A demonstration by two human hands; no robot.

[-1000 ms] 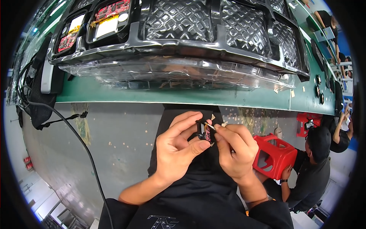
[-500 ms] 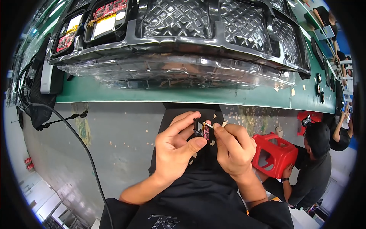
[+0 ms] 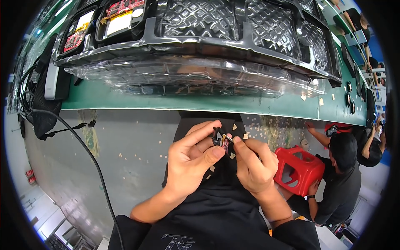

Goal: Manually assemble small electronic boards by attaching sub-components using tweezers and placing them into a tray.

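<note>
Above my lap, my left hand [image 3: 183, 164] pinches a small open black housing [image 3: 217, 136] between thumb and fingers. Inside it shows a tiny red circuit board [image 3: 226, 146] with a yellowish strip along its edge. Coming from the right, my right hand [image 3: 256, 164] closes thumb and forefinger on a thin, pale, rod-like piece [image 3: 228, 138]. Its far end meets the board's upper edge; whether it is a tool or a part of the device, I cannot tell.
A black moulded tray [image 3: 200, 46] stands on the green table [image 3: 146, 102], with red boards [image 3: 124, 10] in its left pockets and clear trays below. A black cable [image 3: 89, 154] hangs at left. On the right, a person [image 3: 339, 179] sits beside a red stool [image 3: 302, 171].
The black housing has tilted slightly in my left hand, and the thin piece with my right hand has shifted a little. The person at right has stretched an arm toward the table.
</note>
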